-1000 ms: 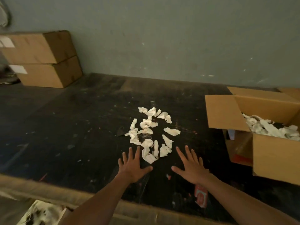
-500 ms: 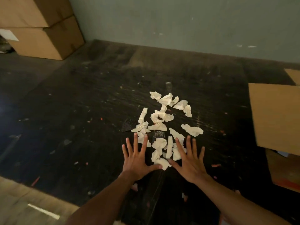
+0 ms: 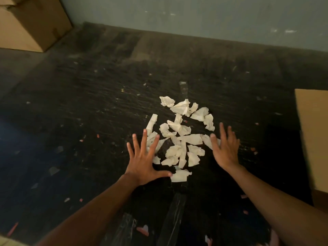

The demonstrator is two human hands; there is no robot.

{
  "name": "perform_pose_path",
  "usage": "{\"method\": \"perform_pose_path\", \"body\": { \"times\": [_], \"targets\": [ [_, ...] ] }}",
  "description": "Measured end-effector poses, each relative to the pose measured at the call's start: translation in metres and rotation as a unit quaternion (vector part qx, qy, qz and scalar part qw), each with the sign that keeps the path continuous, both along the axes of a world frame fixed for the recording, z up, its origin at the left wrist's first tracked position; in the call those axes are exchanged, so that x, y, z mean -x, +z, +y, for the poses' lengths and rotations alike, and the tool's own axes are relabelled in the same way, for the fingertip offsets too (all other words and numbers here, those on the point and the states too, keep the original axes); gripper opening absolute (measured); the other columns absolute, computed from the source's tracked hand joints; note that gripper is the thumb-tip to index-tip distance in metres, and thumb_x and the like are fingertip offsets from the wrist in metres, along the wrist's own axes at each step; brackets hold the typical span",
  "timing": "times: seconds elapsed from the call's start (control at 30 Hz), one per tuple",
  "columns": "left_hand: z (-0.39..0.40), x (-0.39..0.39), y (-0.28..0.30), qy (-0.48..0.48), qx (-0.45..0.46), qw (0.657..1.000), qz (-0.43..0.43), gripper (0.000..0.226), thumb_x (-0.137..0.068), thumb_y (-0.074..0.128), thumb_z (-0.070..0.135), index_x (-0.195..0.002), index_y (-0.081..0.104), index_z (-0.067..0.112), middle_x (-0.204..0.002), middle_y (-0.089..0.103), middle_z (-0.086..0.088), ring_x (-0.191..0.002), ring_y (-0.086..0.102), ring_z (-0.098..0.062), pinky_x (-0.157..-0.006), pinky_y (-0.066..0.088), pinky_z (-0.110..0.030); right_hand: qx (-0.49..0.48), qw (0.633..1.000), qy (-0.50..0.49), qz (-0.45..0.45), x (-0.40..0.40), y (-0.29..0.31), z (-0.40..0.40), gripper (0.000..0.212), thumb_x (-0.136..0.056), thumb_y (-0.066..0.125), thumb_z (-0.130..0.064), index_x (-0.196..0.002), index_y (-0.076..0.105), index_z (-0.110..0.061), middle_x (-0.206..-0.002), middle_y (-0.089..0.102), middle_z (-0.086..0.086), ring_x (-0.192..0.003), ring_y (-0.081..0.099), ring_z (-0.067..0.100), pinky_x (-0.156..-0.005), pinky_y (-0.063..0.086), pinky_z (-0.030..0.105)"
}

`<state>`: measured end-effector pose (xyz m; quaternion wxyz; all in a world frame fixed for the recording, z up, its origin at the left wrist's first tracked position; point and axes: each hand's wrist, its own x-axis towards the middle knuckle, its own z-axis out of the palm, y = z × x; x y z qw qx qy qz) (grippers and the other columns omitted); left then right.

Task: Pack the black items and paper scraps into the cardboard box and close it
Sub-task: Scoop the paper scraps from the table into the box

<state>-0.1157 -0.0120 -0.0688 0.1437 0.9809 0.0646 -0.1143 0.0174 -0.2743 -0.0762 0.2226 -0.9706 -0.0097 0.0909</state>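
Fingers splayed wide on both: left hand (image 3: 144, 161) flat at the left edge of the paper scraps (image 3: 181, 137), right hand (image 3: 225, 148) at the right edge; neither holds anything. Scraps lie loose on the dark table (image 3: 88, 121), w/ the cardboard box (image 3: 312, 139) at far right. Prob. very light, soft, crumpled; best raked inward from both sides & scooped underneath. No writing legible.
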Motion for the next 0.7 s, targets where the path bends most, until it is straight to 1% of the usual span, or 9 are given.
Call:
{"method": "perform_pose_path", "body": {
  "times": [0.07, 0.17, 0.27, 0.3, 0.37, 0.47, 0.57, 0.63, 0.7],
  "targets": [
    [-0.009, -0.008, -0.004, -0.021, -0.006, 1.000, 0.004, 0.136, -0.048, 0.043, 0.101, -0.143, -0.033, 0.042, -0.149, -0.048, -0.006, -0.138, -0.034, -0.045, -0.112, -0.013, -0.067, 0.010, 0.999, 0.049, 0.016, 0.002, -0.007, 0.008, 0.069, -0.091, 0.009, -0.067, -0.151, -0.002, -0.036, -0.163, -0.002, 0.002, -0.149, -0.005, 0.021, -0.120, -0.004, 0.049],
    [-0.024, -0.018, -0.008, -0.061, 0.008, 0.998, -0.020, 0.128, -0.058, 0.044, 0.097, -0.145, -0.031, 0.039, -0.153, -0.041, -0.006, -0.143, -0.028, -0.041, -0.116, -0.007, -0.064, -0.050, 0.989, 0.138, 0.005, 0.024, -0.005, 0.030, 0.064, -0.096, 0.010, -0.062, -0.153, 0.006, -0.034, -0.162, 0.006, -0.005, -0.148, -0.003, 0.010, -0.121, -0.003, 0.043],
    [-0.022, -0.022, -0.008, -0.100, 0.054, 0.991, -0.070, 0.106, -0.077, 0.038, 0.086, -0.150, -0.022, 0.038, -0.159, -0.030, -0.001, -0.148, -0.021, -0.030, -0.118, 0.002, -0.060, -0.190, 0.975, 0.109, -0.023, 0.038, 0.005, 0.042, 0.052, -0.098, 0.026, -0.052, -0.144, 0.037, -0.031, -0.148, 0.039, -0.004, -0.140, 0.029, 0.010, -0.117, 0.025, 0.043],
    [-0.017, -0.022, -0.007, -0.106, 0.065, 0.988, -0.091, 0.099, -0.082, 0.036, 0.082, -0.152, -0.017, 0.037, -0.161, -0.024, 0.000, -0.149, -0.018, -0.027, -0.119, 0.005, -0.059, -0.217, 0.972, 0.076, -0.056, 0.035, 0.010, 0.043, 0.049, -0.097, 0.029, -0.052, -0.138, 0.046, -0.031, -0.136, 0.045, -0.003, -0.130, 0.038, 0.010, -0.110, 0.036, 0.042],
    [-0.004, -0.022, -0.004, -0.107, 0.061, 0.985, -0.117, 0.093, -0.085, 0.034, 0.080, -0.154, -0.010, 0.036, -0.163, -0.017, -0.001, -0.150, -0.014, -0.025, -0.118, 0.009, -0.060, -0.223, 0.968, 0.024, -0.113, 0.017, 0.019, 0.046, 0.051, -0.092, 0.029, -0.055, -0.130, 0.052, -0.030, -0.123, 0.045, -0.002, -0.117, 0.042, 0.011, -0.101, 0.042, 0.041],
    [0.003, -0.025, 0.008, -0.117, 0.035, 0.988, -0.096, 0.103, -0.076, 0.034, 0.089, -0.153, -0.013, 0.039, -0.161, -0.024, -0.004, -0.147, -0.023, -0.031, -0.116, 0.003, -0.065, -0.148, 0.979, 0.022, -0.137, -0.036, 0.031, 0.054, 0.051, -0.094, 0.028, -0.056, -0.135, 0.046, -0.032, -0.132, 0.042, 0.004, -0.123, 0.037, 0.018, -0.103, 0.038, 0.047],
    [-0.014, -0.026, 0.019, -0.232, 0.003, 0.969, -0.081, 0.109, -0.070, 0.041, 0.092, -0.151, -0.014, 0.044, -0.159, -0.029, -0.004, -0.144, -0.030, -0.036, -0.112, -0.007, -0.069, -0.021, 0.993, 0.110, -0.049, -0.098, 0.047, 0.078, 0.053, -0.095, 0.018, -0.062, -0.145, 0.028, -0.046, -0.157, 0.018, 0.002, -0.144, 0.014, 0.032, -0.112, 0.015, 0.065],
    [-0.031, -0.030, 0.020, -0.301, -0.003, 0.950, -0.087, 0.110, -0.068, 0.046, 0.089, -0.152, -0.010, 0.045, -0.161, -0.027, -0.004, -0.143, -0.029, -0.039, -0.108, -0.014, -0.070, 0.053, 0.976, 0.210, 0.005, -0.130, 0.054, 0.105, 0.051, -0.094, 0.012, -0.066, -0.144, 0.017, -0.056, -0.162, 0.003, -0.006, -0.147, -0.001, 0.033, -0.110, 0.000, 0.070],
    [-0.045, -0.039, 0.016, -0.341, -0.009, 0.936, -0.086, 0.109, -0.069, 0.050, 0.087, -0.152, -0.005, 0.045, -0.162, -0.024, -0.004, -0.143, -0.029, -0.040, -0.106, -0.018, -0.069, 0.101, 0.947, 0.302, 0.034, -0.148, 0.057, 0.137, 0.049, -0.092, 0.010, -0.068, -0.141, 0.013, -0.062, -0.162, -0.004, -0.011, -0.148, -0.006, 0.031, -0.108, -0.003, 0.073]
  ]
}}
